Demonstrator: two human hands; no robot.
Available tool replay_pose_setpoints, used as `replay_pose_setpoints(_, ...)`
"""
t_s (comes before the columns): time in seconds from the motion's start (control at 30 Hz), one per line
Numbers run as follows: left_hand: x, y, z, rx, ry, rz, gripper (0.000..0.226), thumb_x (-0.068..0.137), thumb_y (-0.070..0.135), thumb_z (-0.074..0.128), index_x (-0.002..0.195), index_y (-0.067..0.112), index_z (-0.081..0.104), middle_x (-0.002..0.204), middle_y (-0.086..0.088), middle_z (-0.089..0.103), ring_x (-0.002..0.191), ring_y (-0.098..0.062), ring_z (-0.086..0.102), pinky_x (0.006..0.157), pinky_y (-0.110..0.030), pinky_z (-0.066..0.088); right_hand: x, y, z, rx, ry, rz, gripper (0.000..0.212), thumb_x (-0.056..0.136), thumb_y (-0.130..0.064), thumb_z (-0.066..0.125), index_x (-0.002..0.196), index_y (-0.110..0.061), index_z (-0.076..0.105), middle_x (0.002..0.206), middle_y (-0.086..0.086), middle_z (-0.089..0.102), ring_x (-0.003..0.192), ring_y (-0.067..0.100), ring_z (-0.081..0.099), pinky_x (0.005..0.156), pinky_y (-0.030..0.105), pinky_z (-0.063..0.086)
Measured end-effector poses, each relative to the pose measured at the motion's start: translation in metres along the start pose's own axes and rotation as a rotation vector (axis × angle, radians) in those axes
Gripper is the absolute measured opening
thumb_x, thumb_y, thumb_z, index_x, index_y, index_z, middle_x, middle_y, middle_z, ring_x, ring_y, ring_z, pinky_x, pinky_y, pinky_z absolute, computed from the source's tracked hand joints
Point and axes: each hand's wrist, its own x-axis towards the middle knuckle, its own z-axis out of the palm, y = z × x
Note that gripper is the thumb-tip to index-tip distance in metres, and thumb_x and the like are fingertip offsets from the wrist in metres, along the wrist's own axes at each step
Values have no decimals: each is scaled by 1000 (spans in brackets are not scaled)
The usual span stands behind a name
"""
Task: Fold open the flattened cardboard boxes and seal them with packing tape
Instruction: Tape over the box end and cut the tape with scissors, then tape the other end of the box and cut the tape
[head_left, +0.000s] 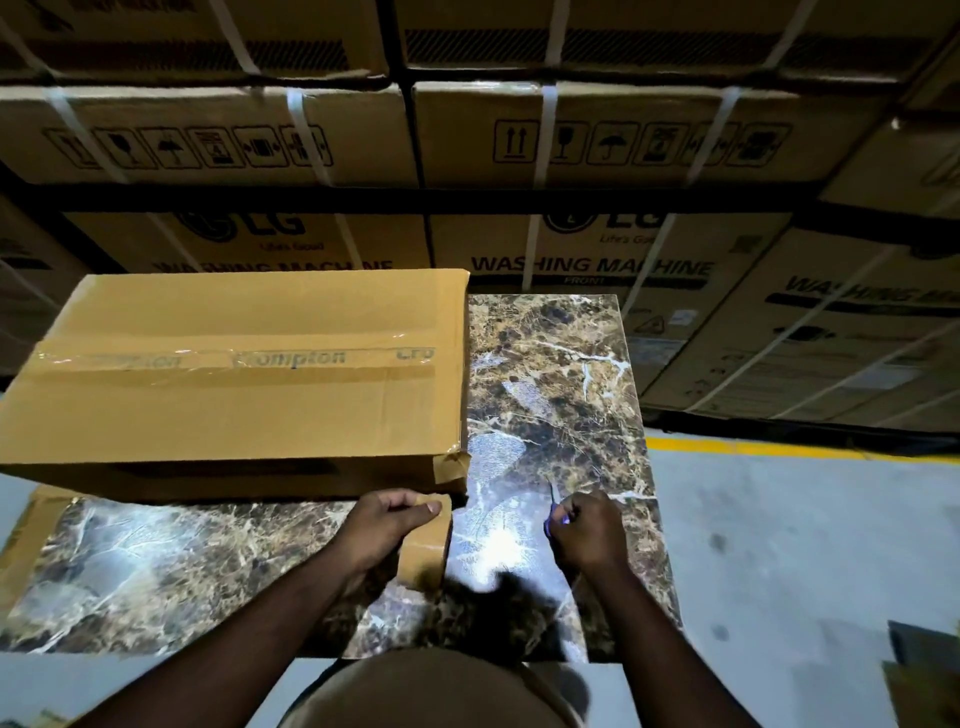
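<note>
Resting at the far left of the marbled stone worktop (561, 395), the taped brown cardboard box (244, 384) lies lengthwise left to right. A brown packing-tape roll (427, 545) is gripped by the left hand (387, 525), just below the box's near right corner; purple-handled scissors (558, 512) are clasped in the right hand (587, 530).

Both forearms are bare up to the frame's lower edge, with no sleeves, watch or bracelets showing. The left hand (390, 525) and right hand (589, 531) wear no gloves or rings. A tan garment covers the torso below.
</note>
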Motion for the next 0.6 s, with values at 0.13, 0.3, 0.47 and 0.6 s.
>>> replay_pose_setpoints(0.13, 0, 5, 1, -7, 7, -25, 24, 91, 10, 76, 100, -11, 73, 86, -14, 72, 68, -13, 63, 57, -17, 48, 0, -20, 8, -40, -45, -18, 29, 71, -3, 69, 52, -25, 68, 63, -7, 68, 66, 12, 66, 60, 22, 42)
replay_pose_setpoints(0.3, -8, 10, -7, -27, 50, -7, 15, 91, 14, 77, 90, -1, 75, 79, -5, 73, 65, -9, 62, 58, -16, 47, 1, -41, 9, -86, -202, -69, 22, 84, -7, 62, 84, -25, 74, 96, -1, 77, 93, 19, 72, 81, 28, 55)
replay_pose_setpoints(0.47, -17, 8, -19, -15, 77, 11, 22, 91, 20, 78, 71, 15, 69, 68, 3, 64, 64, -9, 56, 64, -25, 40, -20, -117, -20, 165, -79, -555, 42, 106, -51, 49, 146, -40, 54, 148, -10, 56, 134, 7, 53, 106, 24, 44)
replay_pose_setpoints(0.6, -24, 7, -21, 26, 126, 78, 23, 90, 22, 80, 73, 14, 67, 69, 5, 61, 69, -11, 54, 66, -26, 36, -10, -163, -23, -118, -92, -986, 56, 108, -58, 22, 162, -43, 27, 173, -18, 12, 162, 11, -2, 122, 47, 15)
